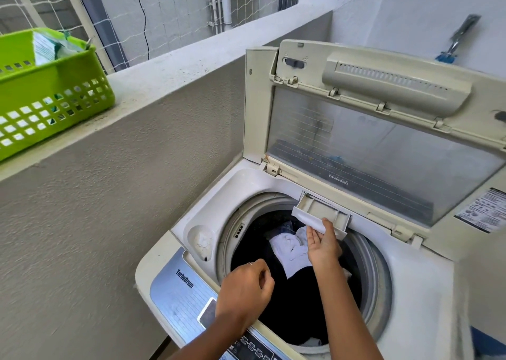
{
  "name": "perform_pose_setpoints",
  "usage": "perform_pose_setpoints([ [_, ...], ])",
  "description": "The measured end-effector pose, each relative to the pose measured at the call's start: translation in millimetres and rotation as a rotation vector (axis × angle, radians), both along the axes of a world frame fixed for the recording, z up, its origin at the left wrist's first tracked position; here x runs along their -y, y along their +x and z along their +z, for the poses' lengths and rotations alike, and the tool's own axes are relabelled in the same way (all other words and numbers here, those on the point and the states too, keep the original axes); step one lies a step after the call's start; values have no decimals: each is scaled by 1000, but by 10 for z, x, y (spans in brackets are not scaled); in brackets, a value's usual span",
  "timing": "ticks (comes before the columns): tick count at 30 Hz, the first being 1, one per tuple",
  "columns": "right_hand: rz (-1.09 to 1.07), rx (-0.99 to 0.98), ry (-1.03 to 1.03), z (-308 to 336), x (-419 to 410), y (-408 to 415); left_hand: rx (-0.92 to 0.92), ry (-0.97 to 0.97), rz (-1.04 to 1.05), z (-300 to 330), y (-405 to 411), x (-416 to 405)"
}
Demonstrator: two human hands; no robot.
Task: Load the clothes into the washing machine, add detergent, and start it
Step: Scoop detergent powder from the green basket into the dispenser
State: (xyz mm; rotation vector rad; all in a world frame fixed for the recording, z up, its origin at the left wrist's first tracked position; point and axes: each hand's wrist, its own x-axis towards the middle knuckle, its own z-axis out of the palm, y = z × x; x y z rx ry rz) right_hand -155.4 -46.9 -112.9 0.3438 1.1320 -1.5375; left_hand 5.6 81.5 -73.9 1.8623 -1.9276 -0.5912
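A cream top-loading washing machine (419,285) stands with its lid (383,140) raised. Dark and white clothes (290,247) lie in the drum. The detergent drawer (320,213) at the drum's back rim is pulled out over the opening. My right hand (323,243) reaches across the drum and holds the drawer's front lip, thumb on top and fingers underneath. My left hand (246,288) hovers over the drum's front left edge with fingers loosely curled and nothing in it.
A green plastic basket (46,97) holding a detergent packet (43,47) sits on the concrete ledge (164,80) at the left. The control panel (186,299) runs along the machine's front. A grey wall closes in the left side.
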Motion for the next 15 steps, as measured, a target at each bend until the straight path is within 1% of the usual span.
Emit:
perform_pose_setpoints([
  [6,84,-42,13,23,-38,-22,17,-22,-5,-3,-1,6],
  [10,247,-33,-11,92,-123,-16,12,-19,3,3,-5,12],
  [15,394,-24,46,166,-355,57,13,-30,16,27,10,7],
])
